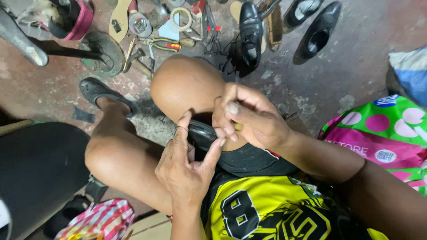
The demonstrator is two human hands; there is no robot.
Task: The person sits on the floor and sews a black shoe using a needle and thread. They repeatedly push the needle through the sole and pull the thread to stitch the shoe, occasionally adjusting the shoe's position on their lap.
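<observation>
A black leather shoe (202,133) lies in my lap, wedged against my raised knee. My left hand (187,162) grips it from below, with the thumb and fingers spread around its rounded end. My right hand (249,118) is bent over the shoe's top, fingers pinched on a small yellowish tool or needle handle (239,127) that is mostly hidden. A thin dark thread (171,129) loops near my left index finger. I sit low with bare knees and a yellow-and-black shirt.
On the concrete floor ahead lie black shoes (250,33), another pair (318,31), pliers (167,44), a tape roll (181,18), a metal shoe last stand (104,53) and loose soles. A dotted green-pink bag (382,133) sits right, a striped bag (100,222) bottom left.
</observation>
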